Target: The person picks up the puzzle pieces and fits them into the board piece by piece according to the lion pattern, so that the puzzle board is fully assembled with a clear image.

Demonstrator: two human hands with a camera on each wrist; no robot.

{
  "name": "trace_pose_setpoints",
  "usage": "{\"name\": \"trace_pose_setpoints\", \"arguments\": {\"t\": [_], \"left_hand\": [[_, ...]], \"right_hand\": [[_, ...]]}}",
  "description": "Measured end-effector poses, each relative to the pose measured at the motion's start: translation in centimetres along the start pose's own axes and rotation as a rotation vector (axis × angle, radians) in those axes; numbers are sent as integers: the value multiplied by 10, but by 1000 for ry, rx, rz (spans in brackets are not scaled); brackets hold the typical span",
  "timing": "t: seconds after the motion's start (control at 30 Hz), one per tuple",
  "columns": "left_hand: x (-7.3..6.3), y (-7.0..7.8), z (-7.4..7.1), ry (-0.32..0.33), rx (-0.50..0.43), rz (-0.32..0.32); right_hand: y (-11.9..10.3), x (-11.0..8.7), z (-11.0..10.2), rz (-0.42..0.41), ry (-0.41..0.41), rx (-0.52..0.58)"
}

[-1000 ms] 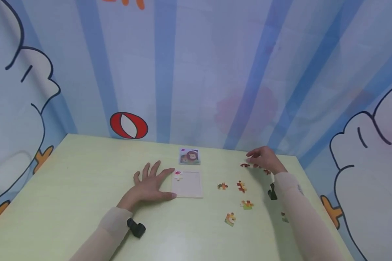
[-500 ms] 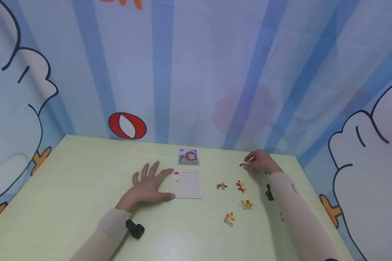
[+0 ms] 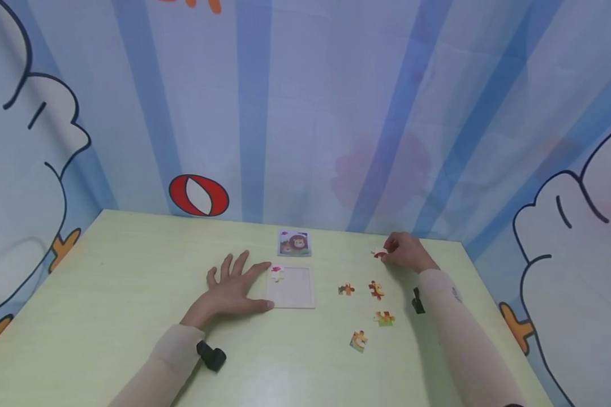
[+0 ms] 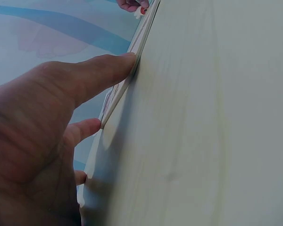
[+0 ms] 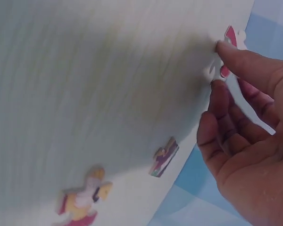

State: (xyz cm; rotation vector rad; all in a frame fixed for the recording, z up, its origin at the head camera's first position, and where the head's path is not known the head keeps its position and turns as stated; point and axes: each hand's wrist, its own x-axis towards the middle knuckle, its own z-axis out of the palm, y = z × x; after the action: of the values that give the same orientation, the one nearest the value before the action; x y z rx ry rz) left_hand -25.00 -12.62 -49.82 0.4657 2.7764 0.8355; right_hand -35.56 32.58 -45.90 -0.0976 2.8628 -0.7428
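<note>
My left hand (image 3: 234, 291) rests on the table with fingers spread, index fingertip and thumb tip touching the two left corners of a shallow white puzzle tray (image 3: 296, 293). One jigsaw piece with a pink flower (image 3: 277, 273) sits in the tray's upper left corner. At the back right, my right hand (image 3: 408, 252) pinches a red-and-white jigsaw piece (image 3: 378, 254) between thumb and fingers. Up close in the right wrist view, the thumb lies over this red-and-white piece (image 5: 231, 36) near the tabletop. The left wrist view shows the left thumb (image 4: 108, 68) straight against the tray's edge.
Behind the tray lies a square picture card (image 3: 294, 243) with a lion. Loose jigsaw pieces lie right of the tray: a small brown-green one (image 3: 345, 289), an orange one (image 3: 376, 290), a green-based one (image 3: 384, 319) and a nearer one (image 3: 358, 341). A printed curtain (image 3: 305, 113) hangs behind.
My right hand has come down from above a row of dark red pieces and taken hold of one, which has turned and shifted slightly. My left hand and the tray stay in place.
</note>
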Motion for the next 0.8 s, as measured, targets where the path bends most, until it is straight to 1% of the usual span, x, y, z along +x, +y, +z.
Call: {"name": "trace_pose_setpoints", "arguments": {"t": [0.1, 0.17, 0.27, 0.43, 0.67, 0.8], "left_hand": [[0, -1, -1, 3, -8, 10], [0, -2, 0, 2, -6, 3], [0, -4, 1, 1, -2, -9], [1, -6, 1, 4, 12, -9], [1, -1, -1, -14, -2, -9], [2, -1, -1, -19, 6, -14]], "right_hand": [[-1, -2, 0, -24, 36, 41], [-1, -3, 1, -46, 47, 77], [-2, -3, 3, -55, 69, 120], [-8, -4, 5, -82, 96, 190], [-27, -9, 6, -89, 62, 382], [-43, -11, 7, -116, 50, 453]]}}
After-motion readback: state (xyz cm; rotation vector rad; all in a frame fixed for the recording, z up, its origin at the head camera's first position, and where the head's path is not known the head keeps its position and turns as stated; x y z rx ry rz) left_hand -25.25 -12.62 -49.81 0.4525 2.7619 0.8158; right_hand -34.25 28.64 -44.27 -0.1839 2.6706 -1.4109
